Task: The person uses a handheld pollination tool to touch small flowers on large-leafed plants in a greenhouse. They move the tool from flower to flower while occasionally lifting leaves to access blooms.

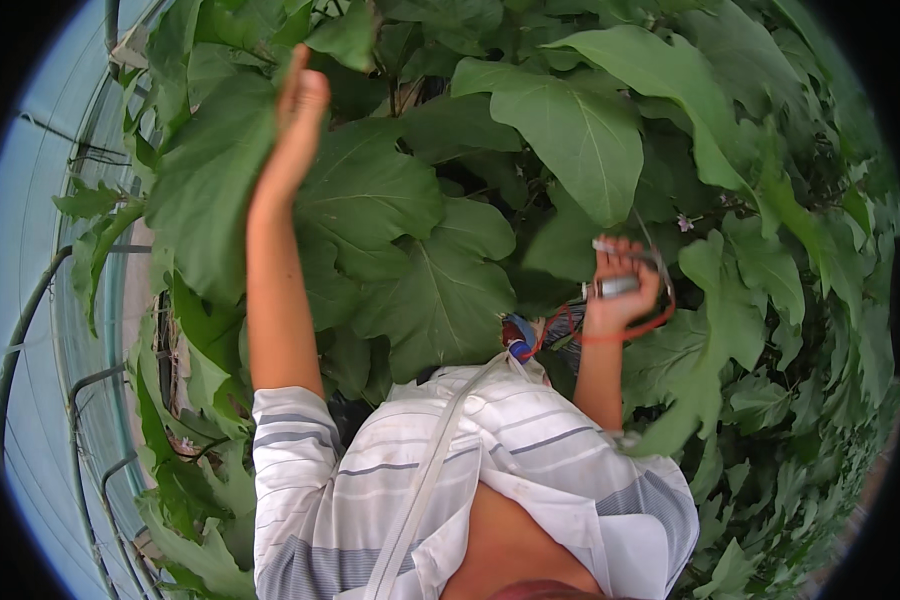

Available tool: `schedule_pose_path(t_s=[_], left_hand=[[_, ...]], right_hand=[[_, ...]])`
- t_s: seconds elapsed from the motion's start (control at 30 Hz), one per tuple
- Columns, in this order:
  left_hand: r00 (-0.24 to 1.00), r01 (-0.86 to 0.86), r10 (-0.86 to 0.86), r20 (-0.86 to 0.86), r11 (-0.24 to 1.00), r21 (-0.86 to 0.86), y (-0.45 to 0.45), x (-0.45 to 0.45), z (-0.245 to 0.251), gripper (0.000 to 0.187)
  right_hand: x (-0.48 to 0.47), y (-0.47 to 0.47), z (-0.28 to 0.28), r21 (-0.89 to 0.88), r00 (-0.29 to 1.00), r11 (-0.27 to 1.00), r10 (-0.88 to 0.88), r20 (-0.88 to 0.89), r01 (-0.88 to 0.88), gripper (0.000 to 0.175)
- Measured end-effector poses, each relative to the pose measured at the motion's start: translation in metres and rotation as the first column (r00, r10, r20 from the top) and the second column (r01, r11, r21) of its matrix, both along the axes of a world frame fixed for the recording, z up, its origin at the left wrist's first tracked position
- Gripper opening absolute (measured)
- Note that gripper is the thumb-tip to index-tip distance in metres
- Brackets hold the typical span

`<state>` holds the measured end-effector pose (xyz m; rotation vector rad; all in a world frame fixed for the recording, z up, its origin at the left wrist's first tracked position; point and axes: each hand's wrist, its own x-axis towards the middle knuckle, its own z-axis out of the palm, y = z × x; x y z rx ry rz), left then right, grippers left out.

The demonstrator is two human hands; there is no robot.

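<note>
My left hand is raised at the upper left, blurred, its fingers extended and its outer side against a large lobed green leaf. It holds nothing that I can see. My right hand, right of the middle, is curled around a silvery metal handheld tool. A red cord or tube loops below the wrist and runs towards the waist, where a blue capped piece shows. A thin rod or wire arcs above the right hand; blur hides its end. A broad leaf hangs above that hand.
Dense leafy plants, apparently eggplant, surround my body, with a small purple flower at the right. Curved pipes and translucent sheeting line the left. A pale strap crosses the striped shirt. Dark plastic lies near the right forearm.
</note>
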<state>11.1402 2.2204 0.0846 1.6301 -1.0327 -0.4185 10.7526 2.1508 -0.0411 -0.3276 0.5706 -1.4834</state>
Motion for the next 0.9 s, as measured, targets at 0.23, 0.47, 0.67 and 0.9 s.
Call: schedule_pose_path(t_s=[0.23,0.47,0.67,0.9], left_hand=[[0.95,-0.058,0.039,-0.309,0.997,-0.05,0.025,0.025,0.013,0.093],[0.957,-0.152,0.128,-0.259,0.986,-0.075,0.026,0.004,-0.001,0.097],[0.926,-0.275,0.244,-0.287,0.958,-0.075,0.021,0.003,0.005,0.102],[0.883,-0.361,0.288,-0.372,0.922,-0.143,0.023,0.004,-0.002,0.106]], right_hand=[[0.046,0.085,0.012,-0.055,0.905,0.904,0.422,-0.062,-0.425,0.063],[0.168,0.018,-0.008,-0.117,0.832,0.825,0.554,-0.025,-0.553,0.03],[0.232,-0.04,-0.056,-0.01,0.784,0.786,0.615,-0.088,-0.618,0.022],[0.253,-0.061,-0.094,0.0,0.699,0.699,0.715,-0.01,-0.715,0.039]])
